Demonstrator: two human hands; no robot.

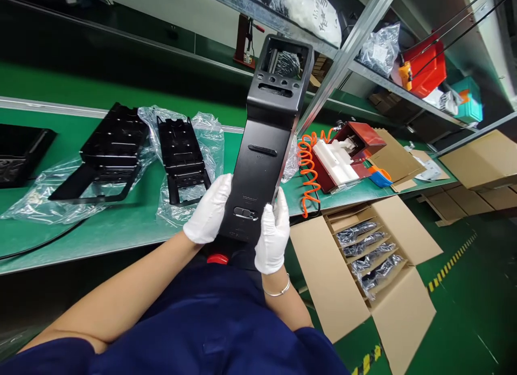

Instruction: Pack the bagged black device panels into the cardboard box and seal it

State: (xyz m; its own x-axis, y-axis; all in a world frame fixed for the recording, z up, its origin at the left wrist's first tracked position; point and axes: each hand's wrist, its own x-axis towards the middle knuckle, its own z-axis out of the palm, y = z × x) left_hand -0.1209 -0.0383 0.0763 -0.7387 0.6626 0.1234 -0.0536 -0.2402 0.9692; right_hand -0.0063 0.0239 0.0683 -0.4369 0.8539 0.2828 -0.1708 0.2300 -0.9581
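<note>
A long black housing panel (pixel 262 159) is held up in front of my body, tilted, with a square opening at its far end and slots along its face. My left hand (pixel 210 210), in a white glove, grips its left edge near the lower end. On the opposite edge, my right hand (pixel 273 232), also gloved in white, is closed on the same panel. Fingers behind the panel are hidden. To the left on the bench lie two black metal frames, a wider one (pixel 115 140) and a narrower one (pixel 181 154), both on clear plastic bags.
The green bench (pixel 133 227) runs across the front. An orange coiled hose (pixel 309 170) lies beside a red-and-white fixture (pixel 339 157). An open carton (pixel 331 278) with several bagged parts stands lower right. A metal shelf post (pixel 343 62) rises behind the panel. Dark flat part (pixel 24 151) at far left.
</note>
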